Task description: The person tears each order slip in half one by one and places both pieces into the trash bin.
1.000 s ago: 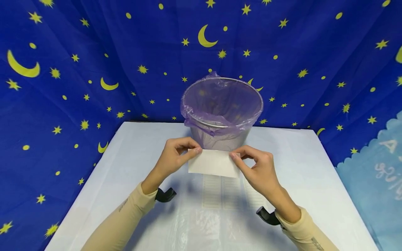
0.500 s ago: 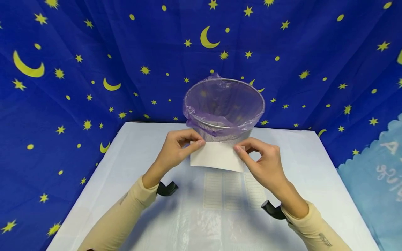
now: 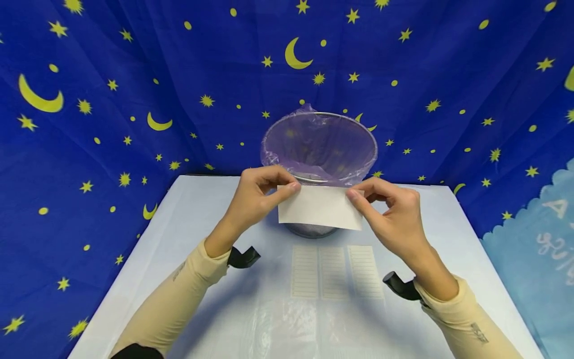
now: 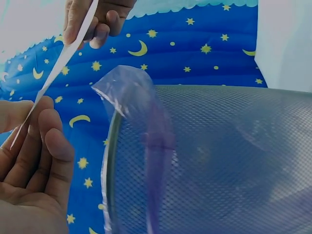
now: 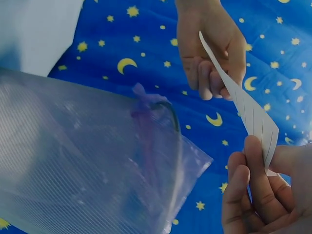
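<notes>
Right in the middle of the head view I see a white, rectangular slip of thin paper (image 3: 320,207), raised above the table, with its plain face towards the head camera. The right wrist view shows ruled lines on its other face, and the left wrist view catches it nearly edge-on. The left hand (image 3: 253,197) pinches its upper left corner between thumb and fingers; the right hand (image 3: 394,212) pinches the upper right corner in the same way.

Just behind the slip in the head view, a round, grey wire-mesh wastebasket (image 3: 311,232) stands upright, its lower front showing below the paper. A translucent purple plastic bag (image 3: 354,175) lines it and folds out over the metal rim. The basket takes up the right of the left wrist view and the left of the right wrist view.

Below the slip, at lower centre of the head view, three pale, lined rectangles (image 3: 333,271) lie side by side on the white table (image 3: 457,239).

Beige sleeves (image 3: 175,299) come in from the bottom corners, a curved black attachment (image 3: 244,258) at each wrist. A blue cloth with yellow moons and stars (image 3: 215,60) hangs behind; a light-blue scalloped panel (image 3: 529,259) with white lettering fills the right edge.
</notes>
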Demonstrator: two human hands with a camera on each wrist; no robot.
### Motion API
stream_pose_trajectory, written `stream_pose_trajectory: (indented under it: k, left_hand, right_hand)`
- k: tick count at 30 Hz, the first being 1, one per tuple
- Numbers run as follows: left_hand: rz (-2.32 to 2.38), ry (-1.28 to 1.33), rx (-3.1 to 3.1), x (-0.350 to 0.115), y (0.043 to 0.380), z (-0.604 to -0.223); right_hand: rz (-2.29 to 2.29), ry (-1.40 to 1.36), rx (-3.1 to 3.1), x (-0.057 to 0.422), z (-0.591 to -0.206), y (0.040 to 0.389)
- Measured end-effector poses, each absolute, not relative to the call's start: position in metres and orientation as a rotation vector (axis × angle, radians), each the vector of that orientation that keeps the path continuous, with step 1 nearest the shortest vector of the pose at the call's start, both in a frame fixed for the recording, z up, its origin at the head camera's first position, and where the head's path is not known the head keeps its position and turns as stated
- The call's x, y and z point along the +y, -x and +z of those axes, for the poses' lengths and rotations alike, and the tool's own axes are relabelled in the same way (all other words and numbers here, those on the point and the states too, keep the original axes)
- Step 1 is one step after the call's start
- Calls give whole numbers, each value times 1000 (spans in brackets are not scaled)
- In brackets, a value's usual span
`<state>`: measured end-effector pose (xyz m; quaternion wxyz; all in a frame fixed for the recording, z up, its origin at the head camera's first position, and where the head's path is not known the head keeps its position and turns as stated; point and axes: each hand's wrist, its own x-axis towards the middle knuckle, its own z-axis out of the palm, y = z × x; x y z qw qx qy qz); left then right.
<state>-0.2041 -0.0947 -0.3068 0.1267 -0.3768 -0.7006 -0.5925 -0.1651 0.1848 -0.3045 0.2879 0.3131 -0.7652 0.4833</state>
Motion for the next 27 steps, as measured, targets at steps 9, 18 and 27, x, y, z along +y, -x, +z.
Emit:
stream_pose_trajectory:
  k: [9,18,27]
  left_hand:
    - [-1682,1108,-2016,-92,210,-288]
    - [-1672,1077,-2018,-87,217,-274]
    - [-1639,1072,-2037,-82,225,-261]
  right_hand:
    - [1275,-871,-2028,188,-284,172]
    - [1272,-847,-2045,190,-273,180]
    - [1204,-801,-2091,195,-261,187]
